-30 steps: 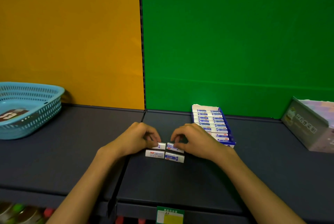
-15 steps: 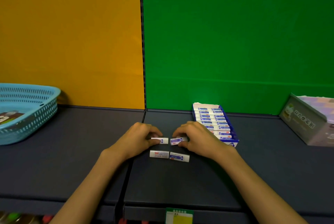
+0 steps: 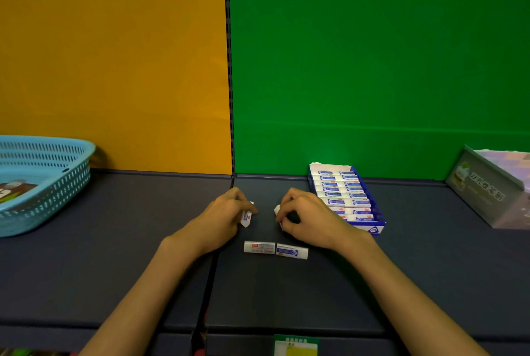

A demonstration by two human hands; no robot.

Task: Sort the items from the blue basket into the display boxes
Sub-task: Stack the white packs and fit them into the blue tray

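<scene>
My left hand (image 3: 220, 219) pinches a small white eraser (image 3: 246, 216) tilted up off the dark shelf. My right hand (image 3: 308, 219) pinches another white eraser (image 3: 277, 209), mostly hidden by its fingers. Two more erasers lie end to end on the shelf just in front of my hands: one with a red label (image 3: 259, 247) and one with a blue label (image 3: 292, 251). A blue display box (image 3: 377, 216) filled with rows of the same erasers stands right of my right hand. The blue basket (image 3: 57, 186) sits far left with a printed item inside.
A grey-green display box (image 3: 484, 192) with a pale purple top stands at the far right. Orange and green back panels rise behind the shelf, split by a black slotted upright (image 3: 229, 68). A green-and-yellow price tag (image 3: 295, 347) hangs on the front edge.
Both hands have lifted the two rear erasers off the shelf and tilted them apart. The two front erasers have not moved.
</scene>
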